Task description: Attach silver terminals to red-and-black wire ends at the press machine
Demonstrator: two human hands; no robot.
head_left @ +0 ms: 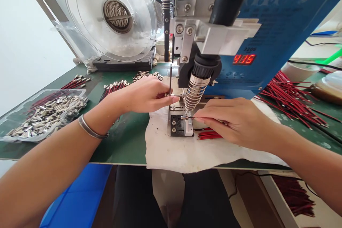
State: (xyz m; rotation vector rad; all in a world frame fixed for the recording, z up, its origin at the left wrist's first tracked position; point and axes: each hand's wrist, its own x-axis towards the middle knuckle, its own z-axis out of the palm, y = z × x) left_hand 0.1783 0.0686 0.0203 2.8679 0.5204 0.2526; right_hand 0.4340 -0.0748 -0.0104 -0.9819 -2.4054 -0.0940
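My left hand (151, 94) is closed just left of the soldering machine's head, its thumb and fingers pinched around a small pale metal connector (167, 95) that is partly hidden. A thin wire (192, 117) is pinched in my right hand (227, 119), its tip reaching a small metal connector (184, 117) on the black and metal fixture (176, 128). Above that fixture points the coiled-spring end of the soldering head (197, 91). Several red and black wires (210, 134) lie on the cloth beneath my right hand.
A plastic tray of metal connectors (50, 114) stands at left, with finished-looking wire bundles (113, 87) beside it. A clear reel (112, 17) is behind. The blue control box (256, 39) rises at right, near a heap of red wires (291, 96). White cloth (173, 153) covers the table's front.
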